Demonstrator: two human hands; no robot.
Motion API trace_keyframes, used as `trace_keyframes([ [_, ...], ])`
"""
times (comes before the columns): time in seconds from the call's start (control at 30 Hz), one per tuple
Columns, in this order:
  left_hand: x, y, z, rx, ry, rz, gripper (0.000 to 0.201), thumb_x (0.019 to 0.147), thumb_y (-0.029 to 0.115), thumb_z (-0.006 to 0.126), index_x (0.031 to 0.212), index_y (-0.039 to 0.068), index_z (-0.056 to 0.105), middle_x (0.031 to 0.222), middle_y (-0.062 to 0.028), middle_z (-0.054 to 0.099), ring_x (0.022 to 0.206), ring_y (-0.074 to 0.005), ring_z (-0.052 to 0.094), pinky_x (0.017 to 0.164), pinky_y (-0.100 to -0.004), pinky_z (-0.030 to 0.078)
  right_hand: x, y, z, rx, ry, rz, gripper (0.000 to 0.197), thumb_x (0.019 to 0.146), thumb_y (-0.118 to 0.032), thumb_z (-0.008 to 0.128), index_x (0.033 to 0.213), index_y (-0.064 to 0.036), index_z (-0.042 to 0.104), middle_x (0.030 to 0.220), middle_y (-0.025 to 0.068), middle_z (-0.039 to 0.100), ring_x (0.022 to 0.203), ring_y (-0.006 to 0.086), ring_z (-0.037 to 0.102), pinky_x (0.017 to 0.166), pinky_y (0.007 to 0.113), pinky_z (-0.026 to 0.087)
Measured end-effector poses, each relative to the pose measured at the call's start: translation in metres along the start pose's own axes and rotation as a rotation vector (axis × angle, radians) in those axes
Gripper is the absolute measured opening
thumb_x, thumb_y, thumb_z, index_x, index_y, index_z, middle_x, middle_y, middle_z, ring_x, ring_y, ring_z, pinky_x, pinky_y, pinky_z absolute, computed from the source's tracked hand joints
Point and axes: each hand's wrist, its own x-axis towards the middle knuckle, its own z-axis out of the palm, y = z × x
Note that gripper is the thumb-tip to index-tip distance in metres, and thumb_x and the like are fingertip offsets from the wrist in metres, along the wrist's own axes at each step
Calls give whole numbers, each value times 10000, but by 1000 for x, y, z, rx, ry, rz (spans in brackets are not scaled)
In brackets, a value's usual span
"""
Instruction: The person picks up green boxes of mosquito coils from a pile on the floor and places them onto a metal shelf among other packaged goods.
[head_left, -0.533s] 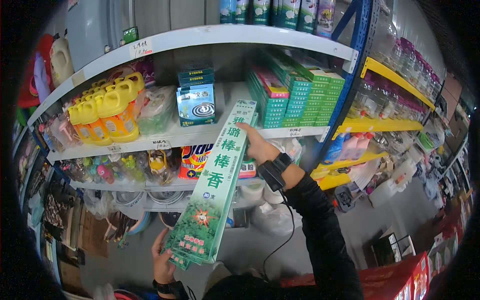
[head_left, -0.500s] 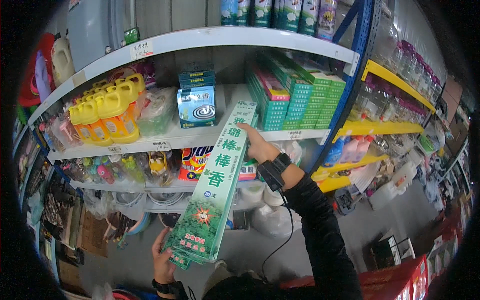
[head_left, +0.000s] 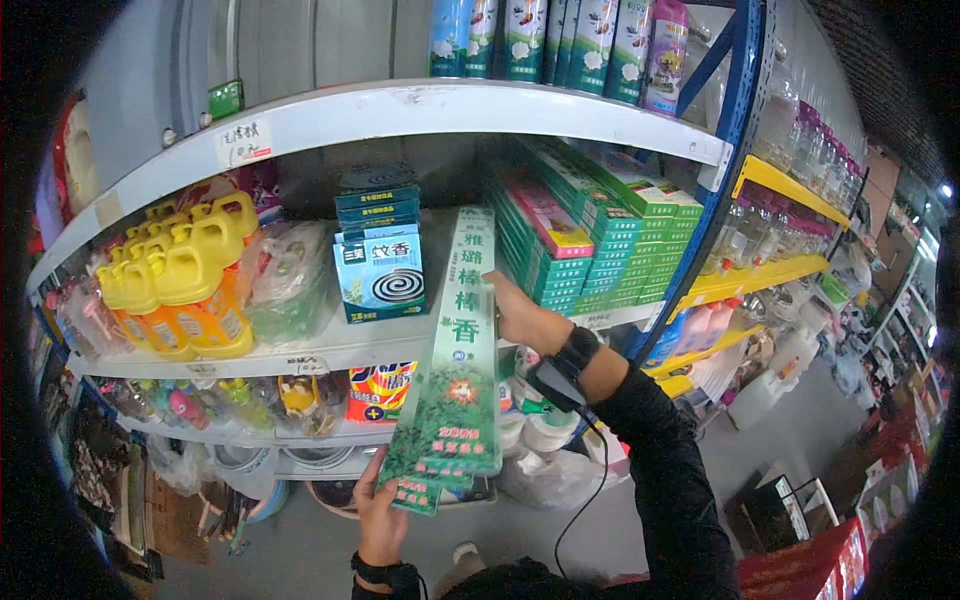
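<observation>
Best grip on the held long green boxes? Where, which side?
I'd take the long green boxes two-handed from the person's side: right hand on the right long edge, toward the far end; left hand at the near end's left corner. They're long, flat and tilted near end down, with near ends staggered, so a single-hand hold could probably let boxes slide apart.

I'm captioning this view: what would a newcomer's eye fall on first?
Likely the long green boxes in the middle, held by the left fingers and right fingers. Next, the yellow jugs on the shelf at left, then the light-blue spiral-printed box to their right.
</observation>
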Motion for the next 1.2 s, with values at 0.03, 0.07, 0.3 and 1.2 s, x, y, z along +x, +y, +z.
trace_keyframes([
  [0.03, 9, -6, 2, -12, -15, -14, 530, 735, -28, 520, 1217, -106, 315, 1132, -187, 480, 986, -228, 516, 851, -339, 415, -11, 1, 1, -74, -23, -44, 307, 865, -230, 336, 1073, -42, 460, 1003, 101, 556, 918, 199, 547, 811, 345, 446],
  [0.07, 18, -13, 5, -39, -53, -14, 527, 738, -33, 511, 1220, -105, 312, 1137, -184, 478, 990, -223, 512, 857, -335, 411, -24, 5, -1, -265, -18, -171, 315, 866, -221, 357, 1106, -30, 426, 1027, 114, 539, 941, 196, 535, 814, 343, 441],
  [0.3, 66, -71, 47, -72, -65, 30, 492, 818, 28, 460, 1261, -58, 266, 1192, -126, 420, 1013, -197, 478, 868, -315, 388, -73, 3, -32, -1003, 268, -708, 507, 761, -230, 596, 1154, 12, 388, 1087, 138, 506, 996, 226, 492, 814, 338, 407],
  [1.2, 183, -179, 112, 841, -77, 182, 517, 882, 353, 376, 1262, 15, 282, 829, -103, 575, 519, -133, 542, 423, -237, 439, -38, -82, -121, -2224, 510, -1490, 123, 640, -120, 575, 706, -19, 549, 666, 73, 511, 608, 206, 516, 530, 297, 429],
])
